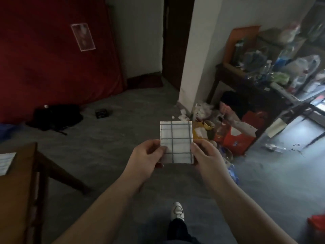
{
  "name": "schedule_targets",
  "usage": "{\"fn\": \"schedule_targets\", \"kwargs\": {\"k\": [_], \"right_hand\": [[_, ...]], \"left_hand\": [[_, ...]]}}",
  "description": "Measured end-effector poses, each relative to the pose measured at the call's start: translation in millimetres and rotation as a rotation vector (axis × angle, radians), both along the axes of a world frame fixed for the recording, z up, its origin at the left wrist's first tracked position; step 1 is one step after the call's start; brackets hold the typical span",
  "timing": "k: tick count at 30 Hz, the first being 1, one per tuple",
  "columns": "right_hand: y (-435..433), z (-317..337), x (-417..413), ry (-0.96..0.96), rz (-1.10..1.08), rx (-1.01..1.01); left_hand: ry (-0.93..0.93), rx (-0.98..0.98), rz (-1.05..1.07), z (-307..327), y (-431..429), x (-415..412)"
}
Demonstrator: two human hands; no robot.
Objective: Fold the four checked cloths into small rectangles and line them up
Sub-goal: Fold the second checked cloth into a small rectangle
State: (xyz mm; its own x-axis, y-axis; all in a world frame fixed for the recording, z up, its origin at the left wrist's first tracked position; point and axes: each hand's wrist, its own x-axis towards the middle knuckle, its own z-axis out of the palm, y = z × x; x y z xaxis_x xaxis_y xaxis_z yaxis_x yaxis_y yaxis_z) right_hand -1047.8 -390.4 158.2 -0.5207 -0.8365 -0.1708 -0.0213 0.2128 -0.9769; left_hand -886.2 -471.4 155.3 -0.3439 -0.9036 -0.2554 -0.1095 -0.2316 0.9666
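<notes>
Folded cloth (176, 141) held up mid-air at 12 o'clock of me, above the floor (123, 138). My left hand (146, 155) pinches its left edge, thumb on front; right hand (206, 155) pinches the right edge, fingers curled behind. Cloth is a small upright rectangle w/ dark grid lines. 2nd cloth (6, 162) lies on the table (17, 199) at 9 o'clock. Shoe (178, 211) at 6.

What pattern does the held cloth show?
The cloth is white with dark grid lines; head view.
</notes>
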Motion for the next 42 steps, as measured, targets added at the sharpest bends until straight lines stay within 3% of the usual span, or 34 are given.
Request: {"fn": "schedule_targets", "kwargs": {"k": [8,15,29,42], "right_hand": [[-209.7,-1.1,-43.7,0.242,0.269,0.05],[-370.0,-5.4,4.6,0.265,0.602,0.122],[-691.2,-11.3,221.1,0.193,0.829,0.047],[-907.7,-49.6,452.0,0.138,1.203,0.022]], "left_hand": [[-0.047,0.006,0.301,-0.6,-160.9,-25.2],[-0.058,0.055,0.563,-5.2,-269.7,27.9],[-0.019,0.014,0.814,-11.6,-542.0,225.8],[0.034,0.083,1.179,-49.9,-698.8,421.3]]}}
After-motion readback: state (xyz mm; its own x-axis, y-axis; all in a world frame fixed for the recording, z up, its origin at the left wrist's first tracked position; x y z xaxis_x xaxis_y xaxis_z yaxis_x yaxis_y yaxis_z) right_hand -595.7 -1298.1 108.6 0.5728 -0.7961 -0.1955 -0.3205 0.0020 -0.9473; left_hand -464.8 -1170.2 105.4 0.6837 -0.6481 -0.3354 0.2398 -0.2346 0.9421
